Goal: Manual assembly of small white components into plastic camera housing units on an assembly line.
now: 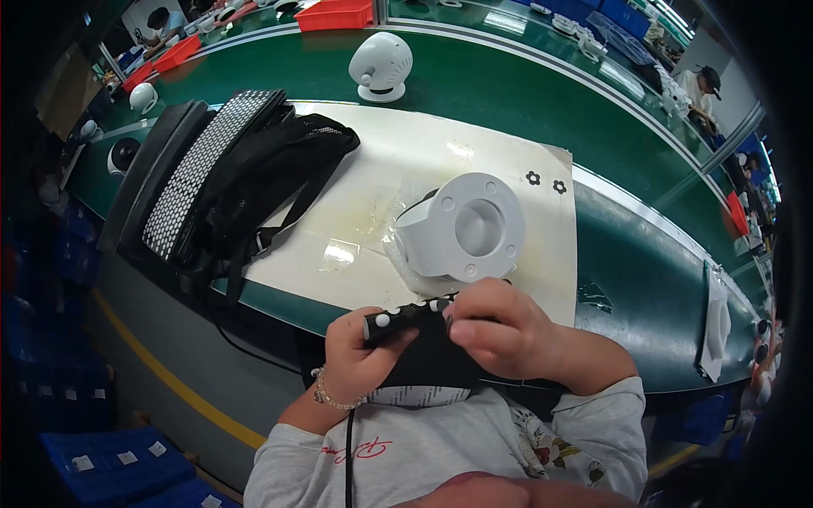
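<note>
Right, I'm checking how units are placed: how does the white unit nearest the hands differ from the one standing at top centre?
The near unit lies with its ring-shaped base facing up; the far unit stands upright on its foot. The near unit is over the pale board, the far unit on the green surface. Both are mainly white.

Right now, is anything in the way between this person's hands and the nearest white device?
Only the dotted black strip: the left hand grips one end, and it runs across toward the right hand, partly between the hands and the white device. Nothing else visible is in the way.
</note>
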The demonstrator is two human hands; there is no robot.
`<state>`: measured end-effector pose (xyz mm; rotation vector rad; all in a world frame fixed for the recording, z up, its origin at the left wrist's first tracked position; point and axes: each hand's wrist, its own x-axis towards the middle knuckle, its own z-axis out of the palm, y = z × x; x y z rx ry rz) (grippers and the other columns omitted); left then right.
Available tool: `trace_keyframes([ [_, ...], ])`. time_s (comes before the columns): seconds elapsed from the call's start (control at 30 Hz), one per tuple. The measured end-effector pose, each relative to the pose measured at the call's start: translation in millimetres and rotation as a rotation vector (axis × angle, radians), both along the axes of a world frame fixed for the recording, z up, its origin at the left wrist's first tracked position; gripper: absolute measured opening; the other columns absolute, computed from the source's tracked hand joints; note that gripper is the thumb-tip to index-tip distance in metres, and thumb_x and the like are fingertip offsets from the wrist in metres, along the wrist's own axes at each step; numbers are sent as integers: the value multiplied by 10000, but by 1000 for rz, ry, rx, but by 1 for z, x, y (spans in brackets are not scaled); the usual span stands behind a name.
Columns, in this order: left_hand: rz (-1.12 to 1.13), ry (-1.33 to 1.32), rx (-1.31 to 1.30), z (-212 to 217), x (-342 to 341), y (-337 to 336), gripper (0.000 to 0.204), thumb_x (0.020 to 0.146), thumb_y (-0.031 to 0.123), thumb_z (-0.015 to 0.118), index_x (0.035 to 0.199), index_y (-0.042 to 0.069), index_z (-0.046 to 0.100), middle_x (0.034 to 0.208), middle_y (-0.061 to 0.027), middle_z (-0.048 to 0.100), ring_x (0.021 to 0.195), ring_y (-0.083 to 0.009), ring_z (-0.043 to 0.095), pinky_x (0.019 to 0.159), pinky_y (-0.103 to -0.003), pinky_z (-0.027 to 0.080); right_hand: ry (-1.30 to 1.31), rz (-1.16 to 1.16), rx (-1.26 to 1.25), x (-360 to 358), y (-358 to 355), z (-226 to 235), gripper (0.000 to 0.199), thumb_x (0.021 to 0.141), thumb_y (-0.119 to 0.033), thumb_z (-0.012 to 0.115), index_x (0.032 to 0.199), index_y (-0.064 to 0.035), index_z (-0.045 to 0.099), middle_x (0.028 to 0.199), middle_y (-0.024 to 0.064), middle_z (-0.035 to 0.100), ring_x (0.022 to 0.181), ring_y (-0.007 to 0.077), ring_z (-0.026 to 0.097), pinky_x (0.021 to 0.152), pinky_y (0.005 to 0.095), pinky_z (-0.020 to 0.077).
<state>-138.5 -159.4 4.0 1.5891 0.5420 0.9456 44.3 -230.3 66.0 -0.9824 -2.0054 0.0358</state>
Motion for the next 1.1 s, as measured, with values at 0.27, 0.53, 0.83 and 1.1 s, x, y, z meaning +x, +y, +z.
trace_keyframes([
  [0.27, -69, -23, 474, 12, 16, 12, 214, 632, -4, 729, 775, 7, 570, 1059, -155, 579, 774, -206, 596, 669, -260, 474, 576, -186, -134, 56, 38, 8, 665, 769, 100, 529, 1316, -129, 228, 1074, 95, 421, 833, 130, 485, 733, 249, 436],
  [0.53, -134, -52, 536, -13, 32, 25, 256, 609, -15, 723, 796, -39, 549, 1245, -192, 479, 858, -244, 618, 698, -280, 496, 664, -146, -487, 66, 44, 31, 663, 778, 56, 540, 1332, -129, 227, 1075, 107, 441, 848, 128, 491, 768, 263, 434],
  [0.83, -122, -52, 513, -19, 30, 27, 264, 607, -15, 715, 828, -40, 573, 1257, -181, 472, 885, -261, 620, 732, -282, 489, -167, -345, -137, 54, 27, 40, 566, 783, 34, 561, 1278, -121, 332, 921, 83, 640, 782, 186, 622, 656, 292, 477],
  [1.1, -118, -66, 528, -18, 31, 27, 271, 607, -2, 720, 840, -30, 586, 1258, -177, 471, 869, -263, 626, 720, -283, 494, 374, -220, -386, 36, 47, 35, 541, 774, 27, 565, 1247, -70, 321, 842, 43, 481, 989, 173, 484, 864, 309, 394],
])
